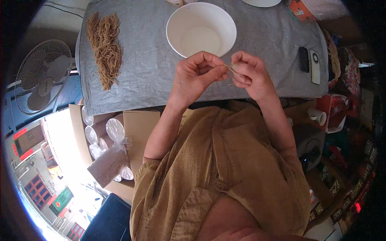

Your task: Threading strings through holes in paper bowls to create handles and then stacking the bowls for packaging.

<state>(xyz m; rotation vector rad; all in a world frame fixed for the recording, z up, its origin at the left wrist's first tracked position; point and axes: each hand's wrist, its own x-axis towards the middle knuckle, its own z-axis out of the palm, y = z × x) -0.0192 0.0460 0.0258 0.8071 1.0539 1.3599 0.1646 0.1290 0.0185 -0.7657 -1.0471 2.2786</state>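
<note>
Close together over the table's near side, both my hands work on a thin tan piece of twine [230,69]. My left hand [198,74] pinches it between thumb and forefinger. With fingers curled, my right hand [252,75] grips the same twine from the other side. Whether the twine is looped or knotted between the fingertips is too small to tell. Just beyond the hands stands a round white tub [220,24], its inside bare. At the table's left lies a loose bundle of brown twine strands [105,48].
Grey cloth covers the table [140,60]. A black object [304,59] and a white one [315,68] lie at its right. Left below, a cardboard box [140,130] holds bagged stacks of paper cups [107,165]. A fan [43,78] stands left; a white mug [317,116] sits right.
</note>
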